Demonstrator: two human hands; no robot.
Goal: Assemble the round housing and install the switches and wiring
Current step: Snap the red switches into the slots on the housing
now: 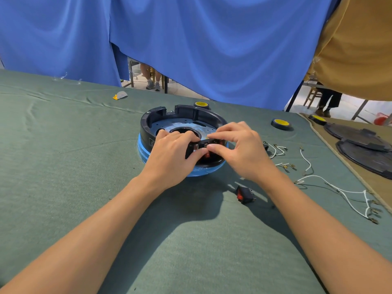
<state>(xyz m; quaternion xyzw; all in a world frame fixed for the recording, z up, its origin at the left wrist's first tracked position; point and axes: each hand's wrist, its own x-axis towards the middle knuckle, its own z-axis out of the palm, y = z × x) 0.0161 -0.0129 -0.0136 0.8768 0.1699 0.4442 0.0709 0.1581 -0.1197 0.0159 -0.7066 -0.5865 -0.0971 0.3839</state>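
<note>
The round black housing (pixel 169 117) sits on a blue-wrapped base (pixel 142 151) at the middle of the green table. My left hand (pixel 171 155) grips the housing's near rim, thumb on a red switch (pixel 206 154) set in the front wall. My right hand (pixel 239 149) pinches the black front panel (pixel 206 142) of the rim from the right. A loose black rocker switch with a red button (pixel 244 194) lies on the cloth below my right wrist. White wires with terminals (pixel 343 190) lie spread to the right.
Two yellow-topped tape rolls (pixel 281 123) (pixel 201 105) sit behind the housing, a third (pixel 317 119) at the right. Dark round covers (pixel 360 145) lie on the tan cloth at the right edge. A blue curtain (pixel 191 39) hangs behind. A small scrap (pixel 120 95) lies far left.
</note>
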